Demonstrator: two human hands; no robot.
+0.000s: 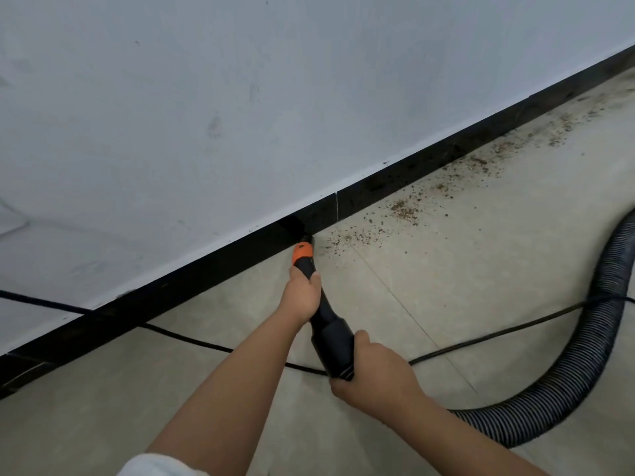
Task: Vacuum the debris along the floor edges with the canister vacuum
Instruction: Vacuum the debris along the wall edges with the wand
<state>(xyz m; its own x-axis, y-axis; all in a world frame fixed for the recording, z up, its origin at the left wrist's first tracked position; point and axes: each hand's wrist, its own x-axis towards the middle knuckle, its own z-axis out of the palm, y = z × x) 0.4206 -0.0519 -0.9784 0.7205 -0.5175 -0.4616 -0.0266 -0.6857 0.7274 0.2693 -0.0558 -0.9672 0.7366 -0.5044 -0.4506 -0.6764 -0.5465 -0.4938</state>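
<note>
Grey floor tiles [395, 297] meet a black skirting board [206, 269] beneath a pale painted wall [206, 115]; we look down on both of our bare forearms. To the left of our left hand [302, 292], a thin black cable [213, 345] crosses the tiles and passes under the arm. That hand has its fingers curled round the slim neck of the black vacuum nozzle [321, 314], just behind the nozzle's orange collar [301, 253]. Ahead of the knuckles, the nozzle tip touches the floor where it meets the skirting board. Our right hand [372, 372] lies nearer to us and grips the thick rear end of the same nozzle, thumb on top, fingers wrapped beneath. To the right of the nozzle tip and beyond both hands, brown crumb-like debris [405, 209] lies scattered along the floor edge, thickening toward the far right. Right of our right hand, the ribbed black hose [584, 365] leaves the wrist area, sweeps across the tiles in a wide curve and rises out of view at the right edge; the cable runs beneath it.
</note>
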